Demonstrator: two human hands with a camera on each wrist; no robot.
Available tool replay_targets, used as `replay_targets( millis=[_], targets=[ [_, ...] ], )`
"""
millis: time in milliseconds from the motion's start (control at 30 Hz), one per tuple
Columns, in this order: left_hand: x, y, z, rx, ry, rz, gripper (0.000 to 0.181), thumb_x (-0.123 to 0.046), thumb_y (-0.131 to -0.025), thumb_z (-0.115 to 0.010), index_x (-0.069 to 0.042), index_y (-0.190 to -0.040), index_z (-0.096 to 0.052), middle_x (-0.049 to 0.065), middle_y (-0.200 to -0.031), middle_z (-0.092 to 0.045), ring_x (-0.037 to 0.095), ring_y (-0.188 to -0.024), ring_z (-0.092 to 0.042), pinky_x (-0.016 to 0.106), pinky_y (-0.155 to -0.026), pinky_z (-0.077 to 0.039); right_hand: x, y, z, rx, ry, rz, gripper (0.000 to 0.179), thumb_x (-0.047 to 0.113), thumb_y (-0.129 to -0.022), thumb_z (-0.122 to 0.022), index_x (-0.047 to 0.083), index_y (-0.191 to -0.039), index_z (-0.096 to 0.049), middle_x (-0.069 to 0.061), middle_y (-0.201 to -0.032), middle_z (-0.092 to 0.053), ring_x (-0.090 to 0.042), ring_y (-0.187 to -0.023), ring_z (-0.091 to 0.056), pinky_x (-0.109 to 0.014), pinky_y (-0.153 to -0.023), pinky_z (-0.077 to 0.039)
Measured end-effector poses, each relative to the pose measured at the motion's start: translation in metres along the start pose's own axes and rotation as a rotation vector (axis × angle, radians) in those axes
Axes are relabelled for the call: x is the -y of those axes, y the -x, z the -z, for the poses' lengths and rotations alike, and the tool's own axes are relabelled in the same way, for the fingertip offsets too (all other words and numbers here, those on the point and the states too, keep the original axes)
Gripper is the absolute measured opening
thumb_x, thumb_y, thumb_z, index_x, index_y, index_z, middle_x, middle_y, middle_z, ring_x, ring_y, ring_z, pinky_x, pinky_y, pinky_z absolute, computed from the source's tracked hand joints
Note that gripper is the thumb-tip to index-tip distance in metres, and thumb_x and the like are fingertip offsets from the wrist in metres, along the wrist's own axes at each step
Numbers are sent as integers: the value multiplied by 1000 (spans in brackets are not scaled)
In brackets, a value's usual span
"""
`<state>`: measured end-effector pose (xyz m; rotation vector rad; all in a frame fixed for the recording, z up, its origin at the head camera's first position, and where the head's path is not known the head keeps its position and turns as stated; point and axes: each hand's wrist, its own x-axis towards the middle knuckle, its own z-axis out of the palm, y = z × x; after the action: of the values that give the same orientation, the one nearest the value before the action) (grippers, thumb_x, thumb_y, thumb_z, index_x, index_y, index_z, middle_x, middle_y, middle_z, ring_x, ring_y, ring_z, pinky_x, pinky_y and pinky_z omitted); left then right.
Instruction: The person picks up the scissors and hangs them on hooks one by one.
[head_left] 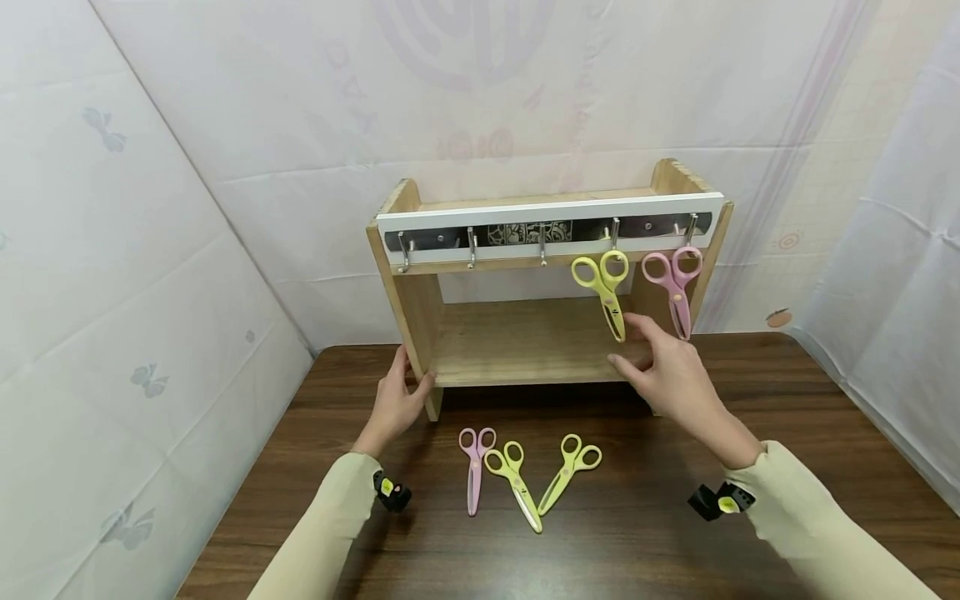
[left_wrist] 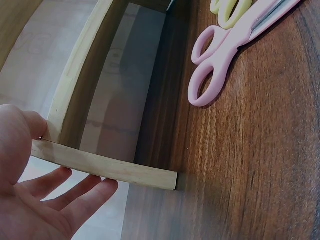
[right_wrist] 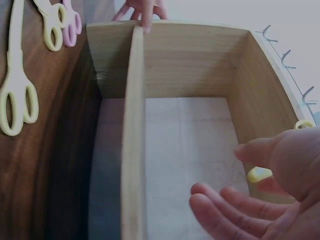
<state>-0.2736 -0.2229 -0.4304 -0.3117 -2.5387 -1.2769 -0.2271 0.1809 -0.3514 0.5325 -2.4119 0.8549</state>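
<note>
A small wooden shelf (head_left: pixel 517 333) stands on the table, with a hook rail (head_left: pixel 456 237) across its upper front. My left hand (head_left: pixel 394 404) grips its left side panel (left_wrist: pixel 105 167), thumb on the front edge and fingers along the outer face. Yellow scissors (head_left: pixel 605 287) and pink scissors (head_left: pixel 677 293) hang by their handles from the two rightmost hooks. Close to the lower end of the hanging yellow pair is my right hand (head_left: pixel 675 375), its thumb and fingers spread apart. In the right wrist view, the yellow tip (right_wrist: pixel 259 174) shows partly hidden behind that hand.
On the table (head_left: pixel 637 533) in front of the shelf lie pink scissors (head_left: pixel 475 462) and two yellow pairs, one in the middle (head_left: pixel 516 481) and one to the right (head_left: pixel 564 477). Three hooks on the left hold nothing. A patterned cloth (head_left: pixel 300 100) hangs behind.
</note>
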Motion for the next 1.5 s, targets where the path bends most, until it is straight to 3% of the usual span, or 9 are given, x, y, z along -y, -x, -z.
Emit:
replay_targets(
  millis=[100, 267, 467, 633, 900, 1133, 1500],
  targets=[
    [1, 0, 0, -4, 4, -4, 61, -15, -103, -62, -11, -157, -32, 26, -144, -54, 41, -135, -52, 56, -88, -59, -4, 12, -5, 66, 12, -25, 54, 15, -92, -79, 2, -138, -54, -16, -106, -73, -17, -67, -69, -42, -61, -57],
    [0, 0, -1, -7, 7, -12, 61, -14, -103, -62, -11, -156, -33, 26, -143, -55, 41, -133, -53, 55, -87, -59, -7, 32, -16, 91, 37, -101, 58, 19, -94, -76, 4, -144, -50, -12, -107, -75, -13, -64, -62, -36, -57, -50],
    [0, 0, 0, -6, -2, -10, 61, -15, -103, -62, -11, -156, -33, 26, -144, -54, 40, -134, -53, 55, -88, -59, -13, 53, -34, 159, 61, -130, 56, 21, -93, -78, 5, -142, -55, -9, -102, -75, -15, -67, -62, -39, -56, -51],
    [0, 0, 1, -3, -3, -7, 62, -16, -103, -62, -12, -157, -32, 26, -145, -53, 42, -136, -51, 57, -88, -59, -7, 67, -53, 263, 79, -133, 50, 24, -91, -79, 10, -136, -61, 5, -86, -72, -13, -70, -65, -38, -52, -51],
    [1, 1, 1, 1, 6, 8, 61, -17, -103, -61, -14, -157, -32, 25, -145, -53, 41, -135, -52, 56, -89, -59, 9, 82, -76, 437, 52, -194, 30, 26, -94, -77, 19, -123, -71, 19, -64, -57, -3, -51, -46, -28, -43, -38],
    [1, 2, 1, 1, 14, 5, 60, -17, -104, -61, -14, -157, -33, 25, -144, -54, 41, -133, -54, 55, -87, -60, 17, 89, -88, 499, 73, -154, 27, 32, -93, -77, 21, -118, -74, 17, -57, -47, -5, -47, -38, -26, -41, -30],
    [1, 2, 0, 3, 9, 6, 60, -17, -104, -61, -14, -157, -32, 26, -144, -54, 41, -133, -54, 54, -86, -60, 24, 98, -95, 554, 80, -86, 25, 31, -91, -79, 19, -112, -75, 13, -68, -49, -3, -58, -45, -32, -46, -38]
  ],
)
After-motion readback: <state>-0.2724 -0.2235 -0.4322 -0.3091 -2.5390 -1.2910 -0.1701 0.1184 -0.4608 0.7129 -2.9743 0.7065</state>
